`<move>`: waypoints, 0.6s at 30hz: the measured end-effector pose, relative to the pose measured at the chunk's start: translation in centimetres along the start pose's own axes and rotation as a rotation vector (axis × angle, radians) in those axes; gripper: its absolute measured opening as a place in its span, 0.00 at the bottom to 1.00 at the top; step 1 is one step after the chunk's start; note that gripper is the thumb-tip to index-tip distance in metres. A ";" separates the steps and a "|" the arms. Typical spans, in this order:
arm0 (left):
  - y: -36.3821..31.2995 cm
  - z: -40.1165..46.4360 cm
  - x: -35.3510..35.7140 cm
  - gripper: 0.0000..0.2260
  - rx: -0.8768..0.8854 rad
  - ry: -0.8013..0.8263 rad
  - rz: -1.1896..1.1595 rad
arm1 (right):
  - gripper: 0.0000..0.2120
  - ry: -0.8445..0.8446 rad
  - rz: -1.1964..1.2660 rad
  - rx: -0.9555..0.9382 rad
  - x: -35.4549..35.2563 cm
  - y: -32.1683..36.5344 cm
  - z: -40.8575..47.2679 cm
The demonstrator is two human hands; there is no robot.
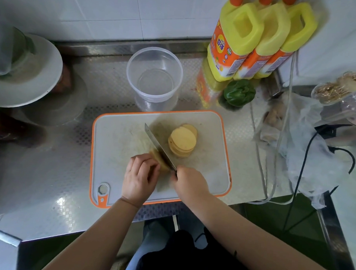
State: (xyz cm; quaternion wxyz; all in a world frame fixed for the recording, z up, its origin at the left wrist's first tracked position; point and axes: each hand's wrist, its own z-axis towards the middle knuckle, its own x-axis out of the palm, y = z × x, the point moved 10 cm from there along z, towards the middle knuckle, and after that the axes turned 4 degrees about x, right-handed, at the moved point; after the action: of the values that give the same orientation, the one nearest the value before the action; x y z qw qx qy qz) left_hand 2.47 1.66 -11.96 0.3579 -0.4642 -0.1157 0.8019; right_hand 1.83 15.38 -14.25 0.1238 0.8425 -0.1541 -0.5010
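Currently your left hand [139, 177] grips the potato [158, 157] at the middle of the board [120, 132] so it can't roll. Your right hand [188, 181] clenches the knife [158, 146], blade on it. Slices [183, 140] are stacked at 2 o'clock, clear of the blade.

The cutting board [122, 136] lies on the tabletop [49, 170]. The bowl [154, 102] stands just behind it, the bottles [258, 46] behind and to its right, and the pepper [239, 92] in front of them. On the board the knife [158, 147] runs diagonally between the potato piece [158, 157] on its left, under the left hand [139, 178], and the stack of slices [183, 140] on its right; the right hand [189, 181] grips its near end. The plastic bag [307, 140] lies right of the board, the plate [33, 73] well to its left.
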 end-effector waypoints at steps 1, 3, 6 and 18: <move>0.0 0.0 0.0 0.02 0.004 0.001 -0.003 | 0.11 -0.021 -0.014 -0.022 -0.3 0.3 -0.4; 0.0 0.0 0.2 0.03 0.004 -0.002 -0.011 | 0.07 -0.162 -0.109 -0.111 -1.5 1.7 -1.8; 0.1 -0.1 0.4 0.05 0.006 -0.016 -0.023 | 0.12 -0.309 -0.209 -0.141 -2.7 3.2 -3.8; -0.2 -0.7 0.8 0.06 0.018 -0.022 0.006 | 0.18 -0.314 -0.238 -0.101 -3.3 3.1 -4.3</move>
State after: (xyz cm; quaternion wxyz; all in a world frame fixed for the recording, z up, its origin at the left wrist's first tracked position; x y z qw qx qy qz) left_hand 2.86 2.21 -12.73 0.3584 -0.4526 -0.1109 0.8090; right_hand 3.69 13.97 -8.47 0.0805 0.7591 -0.0455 -0.6444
